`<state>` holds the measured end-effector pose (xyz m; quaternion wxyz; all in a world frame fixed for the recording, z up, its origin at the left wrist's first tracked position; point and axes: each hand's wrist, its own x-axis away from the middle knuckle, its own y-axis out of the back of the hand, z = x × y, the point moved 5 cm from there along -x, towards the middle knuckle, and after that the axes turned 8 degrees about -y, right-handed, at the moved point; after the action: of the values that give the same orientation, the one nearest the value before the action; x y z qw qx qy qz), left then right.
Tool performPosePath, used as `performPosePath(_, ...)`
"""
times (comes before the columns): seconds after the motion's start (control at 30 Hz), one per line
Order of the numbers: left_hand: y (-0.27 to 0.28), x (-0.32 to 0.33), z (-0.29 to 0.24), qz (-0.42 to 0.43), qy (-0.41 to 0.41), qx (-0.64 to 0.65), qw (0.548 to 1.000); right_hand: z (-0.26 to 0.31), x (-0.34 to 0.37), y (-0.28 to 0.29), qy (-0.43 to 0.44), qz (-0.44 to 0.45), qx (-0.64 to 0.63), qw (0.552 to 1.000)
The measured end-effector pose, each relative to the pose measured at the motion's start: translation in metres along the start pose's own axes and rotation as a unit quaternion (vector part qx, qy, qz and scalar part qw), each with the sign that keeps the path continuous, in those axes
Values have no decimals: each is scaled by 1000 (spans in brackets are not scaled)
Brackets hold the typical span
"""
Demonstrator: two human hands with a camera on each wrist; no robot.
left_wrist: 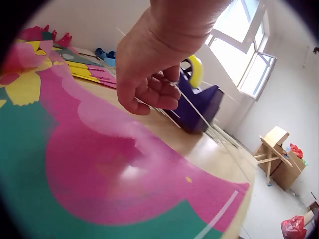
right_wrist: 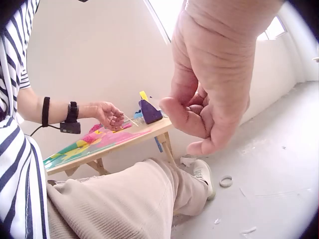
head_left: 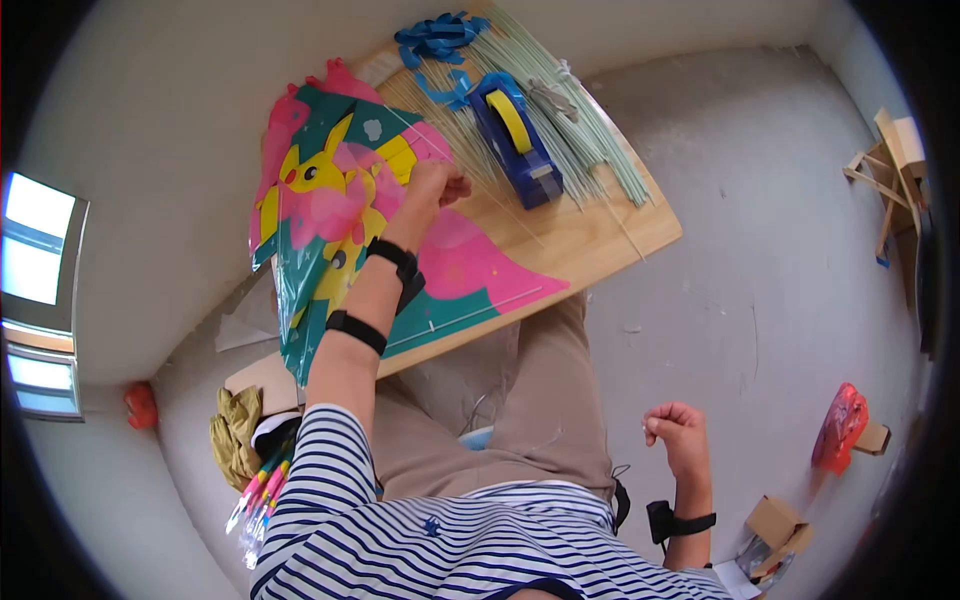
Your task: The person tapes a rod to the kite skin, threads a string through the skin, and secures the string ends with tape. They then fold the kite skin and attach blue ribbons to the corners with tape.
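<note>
My left hand is over the wooden table, above a pink, green and yellow sheet printed with cartoon figures. Its curled fingers hold a thin pale stick that slants down toward the table's edge. A white rod lies along the sheet's near edge. Beyond the hand stands a dark blue tape dispenser with a yellow roll. Away from the table, at my right side, my right hand is raised with fingers curled and thumb against the index finger; nothing shows in its grip.
Bundled pale green sticks and blue ribbon lie at the table's far end. Glossy packages and gold cloth are at lower left. On the right floor are a red plastic bag, a cardboard box and a wooden stand.
</note>
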<state>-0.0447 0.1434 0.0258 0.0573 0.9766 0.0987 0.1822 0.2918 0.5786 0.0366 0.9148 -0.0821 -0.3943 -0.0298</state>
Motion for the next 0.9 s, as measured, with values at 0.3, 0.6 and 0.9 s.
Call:
performPosePath(0.3,13,-54,-29,-72,-163,-60,982,-5,-8,-1,-38,-14,7,999)
performPosePath(0.6,-88,96,17,69,-4,234,970,-13,-23,-1,-19,-6,13,1000)
performPosePath(0.9,-148,86,26,-22,152,515,843,-25,-26,2,22,13,-5,1000)
